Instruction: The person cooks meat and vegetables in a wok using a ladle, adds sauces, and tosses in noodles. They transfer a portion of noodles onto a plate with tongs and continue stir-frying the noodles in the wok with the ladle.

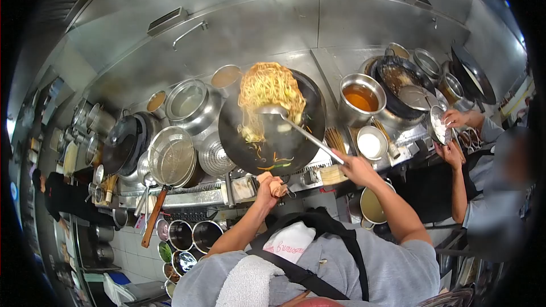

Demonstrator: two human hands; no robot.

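Observation:
A large dark wok (pixel 239 142) sits tilted over the stove in front of me. A mass of noodles (pixel 272 82) is heaped up at its far side, partly above the rim, and vegetable strips (pixel 273 166) lie low in the bowl. My left hand (pixel 267 190) is closed on the wok's near edge, with a pale folded cloth (pixel 275 185) between; the handle itself is mostly hidden. My right hand (pixel 358 170) grips the long handle of a metal ladle (pixel 310 136). The ladle's bowl reaches against the underside of the noodles.
Left of the wok are a perforated skimmer (pixel 216 156), a wire strainer (pixel 172 153) with a wooden handle and a steel pot (pixel 187 102). A pot of amber liquid (pixel 362 99) and a white-filled container (pixel 371 143) stand right. A co-worker's hands (pixel 453 131) hold a bowl there.

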